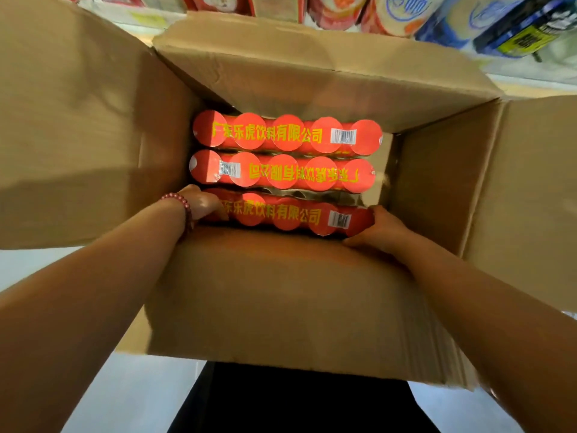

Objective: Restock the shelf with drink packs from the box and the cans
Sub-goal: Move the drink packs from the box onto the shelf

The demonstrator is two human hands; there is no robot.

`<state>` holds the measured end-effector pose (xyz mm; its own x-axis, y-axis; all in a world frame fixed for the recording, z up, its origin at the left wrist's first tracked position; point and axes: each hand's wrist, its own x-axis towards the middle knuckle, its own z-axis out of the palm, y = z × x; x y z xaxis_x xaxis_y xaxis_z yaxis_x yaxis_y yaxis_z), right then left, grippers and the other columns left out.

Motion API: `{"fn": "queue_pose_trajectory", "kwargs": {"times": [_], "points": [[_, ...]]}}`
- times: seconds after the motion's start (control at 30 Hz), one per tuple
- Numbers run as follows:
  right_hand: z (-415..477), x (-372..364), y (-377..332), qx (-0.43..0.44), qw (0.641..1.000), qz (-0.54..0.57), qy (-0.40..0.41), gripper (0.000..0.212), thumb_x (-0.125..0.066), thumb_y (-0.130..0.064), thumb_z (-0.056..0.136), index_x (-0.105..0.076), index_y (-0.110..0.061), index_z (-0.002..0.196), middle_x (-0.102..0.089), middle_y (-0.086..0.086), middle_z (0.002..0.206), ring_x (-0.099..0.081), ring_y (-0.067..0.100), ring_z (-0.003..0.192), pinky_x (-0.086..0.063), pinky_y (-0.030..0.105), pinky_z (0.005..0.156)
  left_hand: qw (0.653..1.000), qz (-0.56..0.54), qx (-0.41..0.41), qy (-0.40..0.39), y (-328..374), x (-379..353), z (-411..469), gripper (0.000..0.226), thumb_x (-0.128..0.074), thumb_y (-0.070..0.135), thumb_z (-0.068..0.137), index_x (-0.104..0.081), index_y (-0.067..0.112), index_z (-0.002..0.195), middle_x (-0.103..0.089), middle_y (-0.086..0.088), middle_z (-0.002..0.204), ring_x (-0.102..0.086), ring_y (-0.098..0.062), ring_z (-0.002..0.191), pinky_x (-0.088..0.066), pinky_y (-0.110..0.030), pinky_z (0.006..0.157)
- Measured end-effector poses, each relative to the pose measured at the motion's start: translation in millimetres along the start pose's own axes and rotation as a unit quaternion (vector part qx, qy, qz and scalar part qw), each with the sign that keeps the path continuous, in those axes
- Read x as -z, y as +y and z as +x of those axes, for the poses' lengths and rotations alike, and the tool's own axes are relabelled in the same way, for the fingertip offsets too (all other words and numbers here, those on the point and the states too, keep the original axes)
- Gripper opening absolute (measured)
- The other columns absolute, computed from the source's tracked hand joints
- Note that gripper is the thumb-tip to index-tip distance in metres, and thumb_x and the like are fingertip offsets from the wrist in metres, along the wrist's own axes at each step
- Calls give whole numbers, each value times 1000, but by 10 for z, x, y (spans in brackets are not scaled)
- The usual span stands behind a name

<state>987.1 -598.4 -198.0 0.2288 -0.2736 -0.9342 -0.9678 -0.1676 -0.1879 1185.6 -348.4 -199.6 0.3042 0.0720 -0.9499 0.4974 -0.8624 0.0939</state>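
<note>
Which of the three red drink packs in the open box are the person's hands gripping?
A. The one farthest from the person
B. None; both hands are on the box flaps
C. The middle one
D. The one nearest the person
D: the left hand and right hand clasp opposite ends of the nearest pack, while the middle pack and far pack lie untouched in the box.

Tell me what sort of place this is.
Probably a shop aisle: packaged goods crowd a shelf above an open brown cardboard box holding red shrink-wrapped drink packs with barcodes.

box: matt brown cardboard | drink packs: glossy red wrap, probably plastic film
</note>
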Motion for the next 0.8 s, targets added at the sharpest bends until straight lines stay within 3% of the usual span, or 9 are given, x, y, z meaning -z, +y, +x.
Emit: {"fn": "queue_pose_trajectory", "kwargs": {"times": [0.1, 0.2, 0.4, 0.5, 0.6, 0.7, 0.73, 0.8], "points": [[95, -33, 30, 25, 999, 38, -14, 85, -83, -12, 65, -37, -18, 136, -54, 4, 126, -53, 25, 116, -44, 32, 86, 999, -18, -22, -22, -24, 1, 144, 87, -75, 3, 56, -38, 9, 134, -51, -17, 131, -51, -37, 118, -43, -51, 100], [153, -26, 37, 33, 995, 86, -39, 77, -83, -7, 63, -43, -23, 127, -55, -10, 98, -53, 19, 104, -46, 31, 84, 999, -29, -19, -24, -35, -18, 165, 98, -76, 3, 44, -39, 13, 134, -52, -16, 129, -52, -38, 115, -45, -51, 98], [130, 66, 110, 11, 992, 122, -17, 78, -82, -3, 60, -50, -19, 129, -57, 7, 118, -56, 25, 109, -50, 40, 94, 998, -58, -27, -24, -22, -83, 13, 90, -69, -10, 49, -39, 8, 131, -50, -16, 128, -50, -37, 116, -47, -50, 96], [-29, 148, 112, 17, 996, 92, 3, 82, -85, -11, 58, -48, -18, 130, -55, 7, 121, -54, 24, 110, -50, 39, 93, 997, -54, -57, -19, 7, -127, -124, 81, -71, -5, 52, -46, 4, 128, -54, -20, 126, -52, -39, 115, -46, -51, 98], [-333, 252, 44, 31, 998, 26, 45, 87, -89, -29, 52, -46, -20, 127, -51, -1, 109, -50, 17, 100, -45, 31, 83, 995, -55, -77, 31, 57, -146, -413, 71, -68, 6, 42, -56, 7, 113, -61, -15, 110, -56, -32, 106, -48, -44, 93], [-739, 396, -80, 51, 995, -20, 81, 91, -89, -36, 50, -42, -20, 126, -48, -3, 101, -49, 18, 96, -43, 31, 79, 991, -32, -111, 73, 160, -62, -801, 36, -67, -1, 52, -56, 20, 79, -60, -3, 83, -56, -28, 93, -45, -32, 77], [-886, 449, -129, 59, 994, -41, 86, 91, -89, -38, 50, -40, -19, 125, -49, -2, 102, -51, 21, 98, -45, 33, 80, 989, -5, -124, 81, 199, -5, -930, 34, -69, 0, 53, -57, 17, 80, -62, -5, 83, -58, -29, 93, -46, -32, 75], [-1238, 603, -262, 74, 989, -78, 102, 91, -89, -38, 51, -39, -18, 124, -51, 0, 101, -56, 26, 102, -50, 37, 82, 983, 61, -140, 99, 334, 172, -1250, 56, -76, 8, 50, -58, 9, 104, -63, -13, 99, -58, -33, 100, -51, -37, 83]]}}
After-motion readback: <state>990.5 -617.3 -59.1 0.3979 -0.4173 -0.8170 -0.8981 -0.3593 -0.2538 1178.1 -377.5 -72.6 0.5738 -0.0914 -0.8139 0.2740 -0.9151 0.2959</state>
